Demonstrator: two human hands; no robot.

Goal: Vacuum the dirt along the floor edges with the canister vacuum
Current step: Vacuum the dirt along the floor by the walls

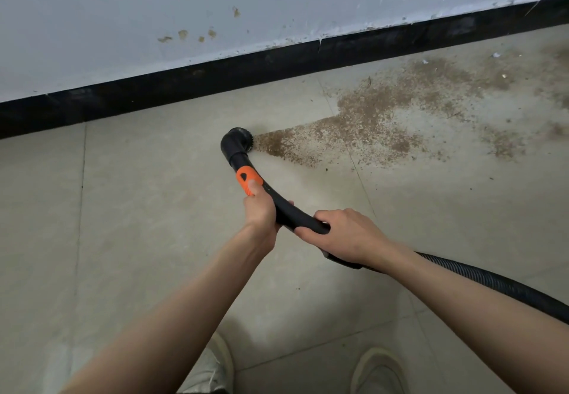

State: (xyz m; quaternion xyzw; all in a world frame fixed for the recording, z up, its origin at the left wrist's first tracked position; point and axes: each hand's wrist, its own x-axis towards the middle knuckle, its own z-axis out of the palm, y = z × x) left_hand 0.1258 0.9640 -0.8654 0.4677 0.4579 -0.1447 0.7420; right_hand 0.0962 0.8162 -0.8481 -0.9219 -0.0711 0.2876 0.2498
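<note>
One curved black plastic vacuum wand point(289, 209) is held by two hands. The left hand point(260, 212) grips the wand at its forward section, fingers curled round the tube, thumb lying along one orange plastic collar point(248, 179) that joins the wand to the nozzle. The right hand point(341, 233) grips the wand further back, fingers wrapped over the tube from above. Behind the right hand, one ribbed black flexible hose point(492, 286) runs off toward the right edge of the view.

One round black brush nozzle point(238, 141) sits at the wand tip, resting on the beige tiled floor point(147, 209). Its bristled rim touches the left tip of one wedge-shaped patch of brown granular dirt point(369, 116). The patch widens to the right and reaches up toward the black skirting strip point(184, 85) at the floor edge. The nozzle is near the skirting strip but apart from it. A few white flecks point(425, 61) lie in the dirt near the skirting.

Above the skirting stands one pale blue-grey painted wall point(123, 24), marked with several small brown stains point(183, 34).

Two light-coloured shoes are partly visible at the bottom edge of the view: left shoe point(215, 369), right shoe point(378, 372).
</note>
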